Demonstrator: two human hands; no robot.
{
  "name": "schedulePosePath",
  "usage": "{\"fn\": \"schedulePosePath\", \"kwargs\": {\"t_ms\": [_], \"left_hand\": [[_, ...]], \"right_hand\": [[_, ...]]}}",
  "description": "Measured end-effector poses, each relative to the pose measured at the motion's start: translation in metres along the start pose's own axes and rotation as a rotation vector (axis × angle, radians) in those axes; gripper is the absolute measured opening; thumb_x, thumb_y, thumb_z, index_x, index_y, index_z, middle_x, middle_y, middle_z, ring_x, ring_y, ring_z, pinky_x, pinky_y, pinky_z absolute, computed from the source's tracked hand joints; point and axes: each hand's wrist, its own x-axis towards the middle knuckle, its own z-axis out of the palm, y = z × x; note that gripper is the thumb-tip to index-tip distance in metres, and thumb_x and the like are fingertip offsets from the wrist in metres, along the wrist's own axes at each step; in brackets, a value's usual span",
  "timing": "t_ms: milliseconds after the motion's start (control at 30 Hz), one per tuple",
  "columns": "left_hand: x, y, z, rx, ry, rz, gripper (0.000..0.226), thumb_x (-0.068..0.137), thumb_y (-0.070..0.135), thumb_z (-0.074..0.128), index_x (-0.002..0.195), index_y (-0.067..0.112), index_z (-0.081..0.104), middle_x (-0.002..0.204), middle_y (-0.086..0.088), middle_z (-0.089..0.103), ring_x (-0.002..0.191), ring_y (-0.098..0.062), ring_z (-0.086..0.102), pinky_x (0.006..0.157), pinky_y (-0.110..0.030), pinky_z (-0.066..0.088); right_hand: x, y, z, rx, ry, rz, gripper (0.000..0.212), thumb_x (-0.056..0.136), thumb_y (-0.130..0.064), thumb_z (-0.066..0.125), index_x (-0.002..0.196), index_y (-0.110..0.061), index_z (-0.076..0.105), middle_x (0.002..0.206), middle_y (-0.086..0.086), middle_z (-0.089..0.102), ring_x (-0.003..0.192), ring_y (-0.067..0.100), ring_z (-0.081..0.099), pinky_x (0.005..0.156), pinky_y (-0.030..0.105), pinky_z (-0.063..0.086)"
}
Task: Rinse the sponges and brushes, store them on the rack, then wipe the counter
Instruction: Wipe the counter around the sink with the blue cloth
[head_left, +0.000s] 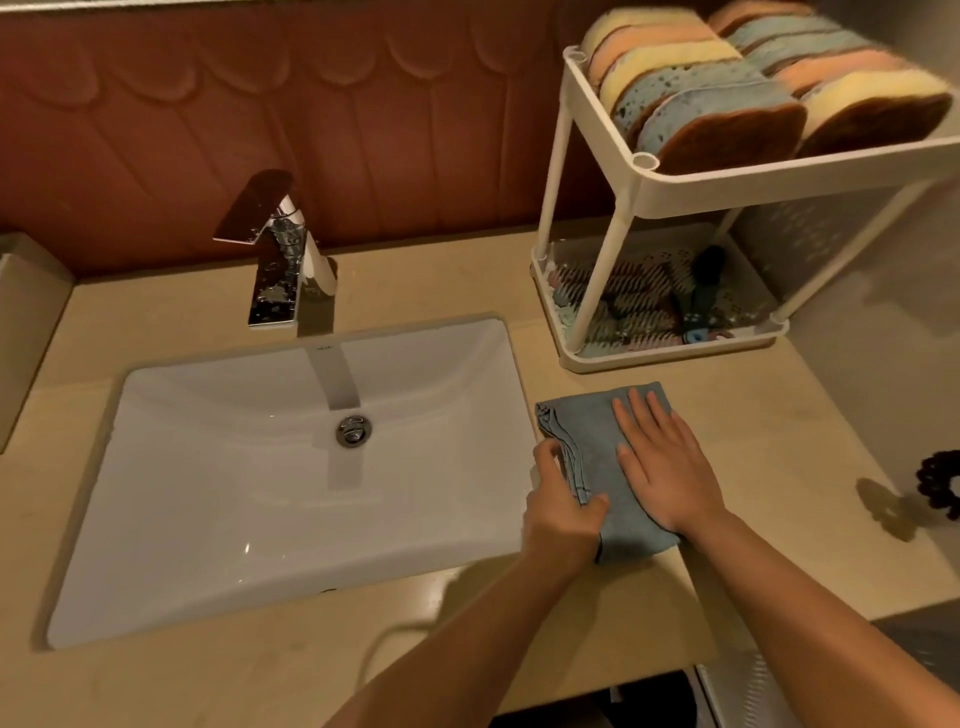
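Observation:
A folded blue cloth (589, 441) lies on the beige counter (426, 291) just right of the white sink (208, 467). My right hand (662, 467) presses flat on the cloth with straight fingers. My left hand (561, 506) pinches the cloth's left folded edge, thumb on top. A white two-tier rack (670, 179) stands at the back right. Its upper tier holds several sponges (727, 93) standing on edge. Brushes (698, 296) lie in its lower tier.
A chrome faucet (280, 254) stands behind the sink, with the drain (354, 430) in the basin's middle. A dark scalloped object (940, 483) sits at the far right edge. The counter's front edge runs close below my arms.

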Motion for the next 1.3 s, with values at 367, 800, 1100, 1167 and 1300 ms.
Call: {"fn": "schedulePosePath", "kwargs": {"t_ms": [367, 800, 1100, 1167, 1300], "left_hand": [[0.046, -0.011, 0.01, 1.208, -0.165, 0.489, 0.074, 0.09, 0.058, 0.013, 0.147, 0.02, -0.015, 0.156, -0.006, -0.021, 0.14, -0.019, -0.025, 0.113, -0.039, -0.013], [-0.017, -0.052, 0.051, 1.17, -0.119, 0.513, 0.075, 0.083, 0.061, 0.032, 0.137, 0.01, 0.045, 0.143, -0.014, 0.044, 0.134, -0.027, 0.04, 0.11, -0.042, 0.027], [-0.007, -0.017, 0.009, 0.844, -0.357, 0.567, 0.046, 0.096, 0.031, 0.038, 0.137, 0.012, 0.043, 0.145, -0.008, 0.041, 0.133, -0.023, 0.036, 0.109, -0.033, 0.03], [-0.002, -0.012, -0.008, 0.752, -0.395, 0.541, 0.039, 0.095, 0.028, 0.039, 0.128, 0.012, 0.053, 0.134, -0.006, 0.053, 0.123, -0.021, 0.046, 0.103, -0.035, 0.037], [0.007, -0.007, -0.049, 0.673, -0.363, 0.389, 0.035, 0.095, 0.027, 0.04, 0.124, 0.015, 0.056, 0.127, -0.004, 0.059, 0.113, -0.018, 0.054, 0.095, -0.029, 0.043]], "right_hand": [[-0.01, 0.018, 0.009, -0.014, 0.034, 0.03, 0.064, 0.088, -0.047, 0.004, 0.146, -0.02, 0.001, 0.157, 0.004, 0.009, 0.144, 0.018, 0.002, 0.112, 0.032, -0.004], [-0.082, 0.032, 0.014, 0.024, 0.01, 0.011, 0.06, 0.097, -0.044, 0.003, 0.141, -0.013, 0.029, 0.145, 0.013, 0.04, 0.137, 0.023, 0.024, 0.112, 0.035, 0.008], [-0.089, 0.032, -0.005, 0.077, 0.015, -0.009, 0.062, 0.098, -0.044, 0.011, 0.128, -0.013, 0.055, 0.139, 0.01, 0.049, 0.134, 0.02, 0.03, 0.111, 0.028, 0.004], [-0.08, 0.024, -0.013, 0.113, 0.063, -0.045, 0.052, 0.096, -0.039, 0.024, 0.123, -0.013, 0.06, 0.136, 0.009, 0.053, 0.132, 0.024, 0.042, 0.109, 0.029, 0.01], [-0.055, -0.009, -0.027, 0.193, 0.023, -0.131, 0.049, 0.091, -0.035, 0.028, 0.119, -0.014, 0.063, 0.131, 0.008, 0.057, 0.127, 0.026, 0.049, 0.108, 0.028, 0.012]]}}
